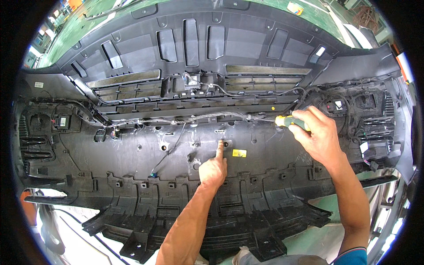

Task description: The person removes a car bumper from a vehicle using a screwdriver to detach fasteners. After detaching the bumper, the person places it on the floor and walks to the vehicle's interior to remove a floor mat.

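A large black car bumper [265, 165] lies with its inner side facing me. My left hand [213, 170] reaches up to its middle with the index finger stretched out and the other fingers curled. That fingertip touches, or nearly touches, the panel beside a small round hole [226, 144]; nothing is in this hand. My right hand [319, 134] is closed round the green and yellow handle of a screwdriver [291, 121], near the right end of the wiring harness [212, 116]. I cannot make out the screwdriver's shaft. A yellow label [239, 153] is stuck on the panel between my hands.
The harness runs along the bumper below the grille slats [269, 83]. A small black module [191, 82] sits at the centre, another [62, 123] at left. A loose cable with a blue connector [153, 175] hangs left of my left hand. Green floor [99, 9] shows beyond.
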### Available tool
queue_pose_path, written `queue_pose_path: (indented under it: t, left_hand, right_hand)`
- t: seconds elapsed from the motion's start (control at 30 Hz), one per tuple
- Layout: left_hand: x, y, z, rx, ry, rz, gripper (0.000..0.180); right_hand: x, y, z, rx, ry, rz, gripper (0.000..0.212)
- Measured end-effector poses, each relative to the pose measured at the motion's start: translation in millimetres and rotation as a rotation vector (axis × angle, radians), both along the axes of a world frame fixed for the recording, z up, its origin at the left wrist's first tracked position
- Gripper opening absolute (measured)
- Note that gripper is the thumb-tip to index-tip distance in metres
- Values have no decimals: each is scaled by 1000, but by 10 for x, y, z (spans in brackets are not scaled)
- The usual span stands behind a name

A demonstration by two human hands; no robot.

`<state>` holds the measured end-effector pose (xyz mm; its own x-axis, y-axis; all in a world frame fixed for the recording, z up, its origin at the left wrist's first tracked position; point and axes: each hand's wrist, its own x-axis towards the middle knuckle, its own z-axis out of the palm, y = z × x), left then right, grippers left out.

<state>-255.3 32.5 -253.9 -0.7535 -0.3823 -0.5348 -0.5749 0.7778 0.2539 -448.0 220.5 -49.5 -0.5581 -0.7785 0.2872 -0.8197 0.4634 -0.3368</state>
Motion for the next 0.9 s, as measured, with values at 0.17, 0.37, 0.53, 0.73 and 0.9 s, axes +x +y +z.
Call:
queue_pose_path:
  t: [0.17,0.37,0.53,0.73,0.9]
  left_hand:
    - [-2,-7,-14,11,14,-2,78]
    - [14,-16,-12,-2,17,-10,78]
    - [8,-13,-13,-24,4,-22,78]
    - [21,-14,-45,-26,13,-16,77]
    - [3,-2,-61,10,48,-4,77]
  right_hand:
    - [6,9,-2,-16,-12,9,29]
    - [34,-16,-1,1,-5,15,29]
    - [52,-62,87,66,19,62,30]
    - [31,-144,210,188,116,281,33]
    - [-63,-277,234,330,207,342,28]
